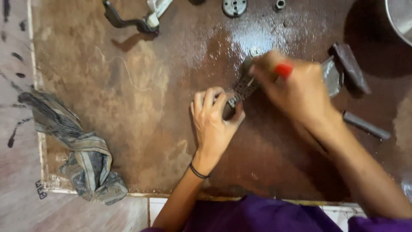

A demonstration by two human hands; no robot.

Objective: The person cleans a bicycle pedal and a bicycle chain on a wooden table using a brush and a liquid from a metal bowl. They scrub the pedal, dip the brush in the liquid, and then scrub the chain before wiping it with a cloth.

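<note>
- Hands close together over wet brown counter [141, 129].
- Left hand [213, 122] pinching near end of small dark chain piece [243, 90].
- Right hand [296, 92] closed on red-tipped tool [283, 70], touching far end of chain piece.
- Dark metal blocks [349, 66] just beside right hand.
- Striped rag [81, 150] well apart, at left edge.
- Round metal parts [234, 6] at top.

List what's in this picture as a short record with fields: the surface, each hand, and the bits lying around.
Surface: brown, wet-looking board
Left hand: steadies a perforated dark metal piece
Right hand: blurred, grips a red-handled tool over that piece
Left edge: crumpled striped rag
Top: dark bracket, round metal disc, small nut
Right: dark flat blocks
</note>
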